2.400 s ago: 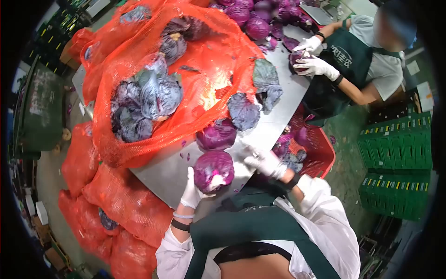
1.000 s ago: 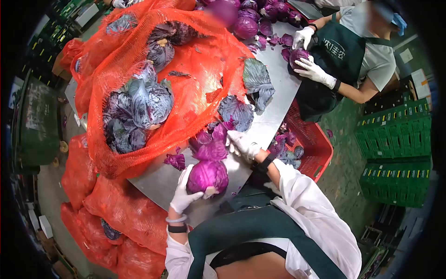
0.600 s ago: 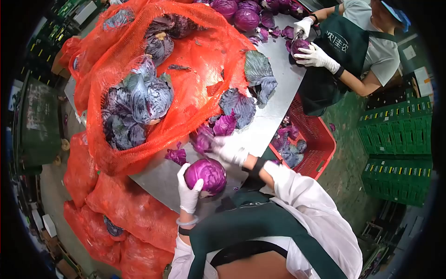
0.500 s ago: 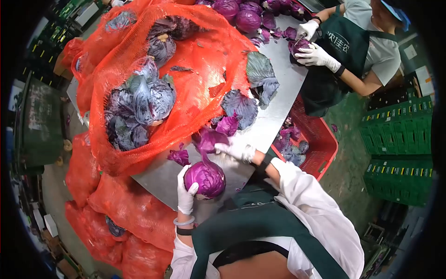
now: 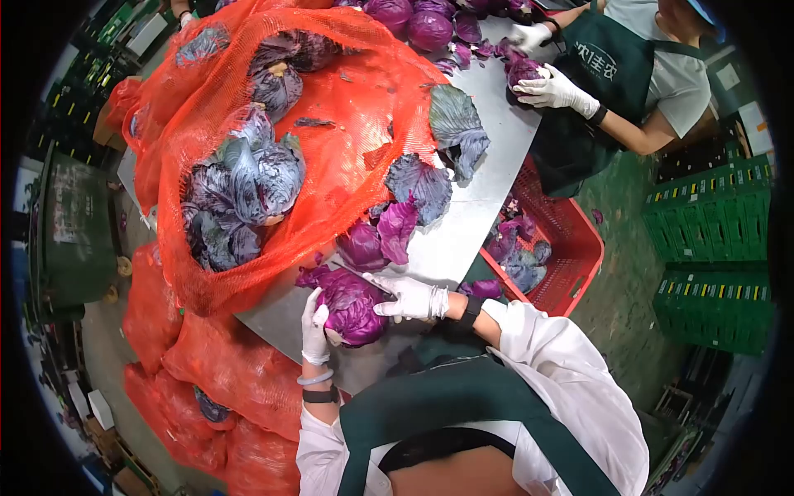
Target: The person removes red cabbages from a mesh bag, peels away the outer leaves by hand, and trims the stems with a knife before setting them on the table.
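Observation:
A red cabbage [image 5: 356, 307] with glossy purple leaves is held between my two gloved hands above the metal table. My left hand [image 5: 314, 329] curls round its left side, with the thumb low on the front. At the upper right side, my right hand [image 5: 411, 298] has its fingers and thumb against the outer leaves. Just beyond lie loose purple leaves [image 5: 361, 246] and a dark outer leaf [image 5: 422, 188]. A large orange-red mesh bag [image 5: 347, 145] lies open behind, with unpeeled cabbages [image 5: 266, 178] inside.
A red plastic crate [image 5: 571, 248] holding leaves stands below the table's right edge. Across the metal table [image 5: 496, 198], a co-worker's gloved hand [image 5: 558, 93] holds another cabbage. Full mesh bags [image 5: 236, 372] are stacked lower left; green crates [image 5: 711, 215] stand at right.
My right hand has come back from the loose leaf to the cabbage; that leaf now lies by the bag. The cabbage has turned and shifted slightly up and left.

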`<state>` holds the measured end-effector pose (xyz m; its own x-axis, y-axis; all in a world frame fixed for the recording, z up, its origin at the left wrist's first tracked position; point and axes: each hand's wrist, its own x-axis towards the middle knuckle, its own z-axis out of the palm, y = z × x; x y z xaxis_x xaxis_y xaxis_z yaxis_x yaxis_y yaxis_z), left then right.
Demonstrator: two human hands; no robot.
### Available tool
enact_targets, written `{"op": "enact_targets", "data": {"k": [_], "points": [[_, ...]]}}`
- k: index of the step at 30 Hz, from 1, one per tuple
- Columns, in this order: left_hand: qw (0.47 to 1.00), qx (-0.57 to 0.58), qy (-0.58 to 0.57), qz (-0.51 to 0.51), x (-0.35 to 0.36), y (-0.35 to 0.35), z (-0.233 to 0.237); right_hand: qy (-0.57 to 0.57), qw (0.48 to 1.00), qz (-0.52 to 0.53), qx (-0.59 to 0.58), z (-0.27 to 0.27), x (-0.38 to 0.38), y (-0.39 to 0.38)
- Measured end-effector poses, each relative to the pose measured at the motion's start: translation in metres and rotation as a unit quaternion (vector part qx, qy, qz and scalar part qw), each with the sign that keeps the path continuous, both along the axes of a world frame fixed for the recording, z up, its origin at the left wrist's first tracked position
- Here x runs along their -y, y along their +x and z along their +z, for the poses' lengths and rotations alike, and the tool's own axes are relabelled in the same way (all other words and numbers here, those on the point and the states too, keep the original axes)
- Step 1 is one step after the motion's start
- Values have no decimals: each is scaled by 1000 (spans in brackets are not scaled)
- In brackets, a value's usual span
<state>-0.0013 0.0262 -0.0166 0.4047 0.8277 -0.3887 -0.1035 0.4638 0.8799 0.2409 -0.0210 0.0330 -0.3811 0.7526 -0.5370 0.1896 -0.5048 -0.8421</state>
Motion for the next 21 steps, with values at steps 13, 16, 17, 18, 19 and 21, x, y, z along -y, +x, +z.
{"op": "enact_targets", "data": {"k": [13, 16, 17, 18, 19, 21], "points": [[996, 62, 22, -54, -8, 12, 28, -39, 953, -298, 48, -58, 29, 27], [999, -9, -10, -48, -5, -26, -42, 16, 951, -301, -71, -50, 41, 91], [889, 334, -304, 79, 16, -14, -47, 58, 952, -301, -23, -18, 47, 111], [862, 400, -308, 50, 23, 2, -44, 55, 957, -263, 110, -20, 64, 145], [828, 465, -311, 20, 23, 14, -42, 52, 943, -221, 245, -21, 78, 175], [832, 430, -346, 55, 24, 19, -53, 191, 689, -201, 669, 2, 100, 183]]}}
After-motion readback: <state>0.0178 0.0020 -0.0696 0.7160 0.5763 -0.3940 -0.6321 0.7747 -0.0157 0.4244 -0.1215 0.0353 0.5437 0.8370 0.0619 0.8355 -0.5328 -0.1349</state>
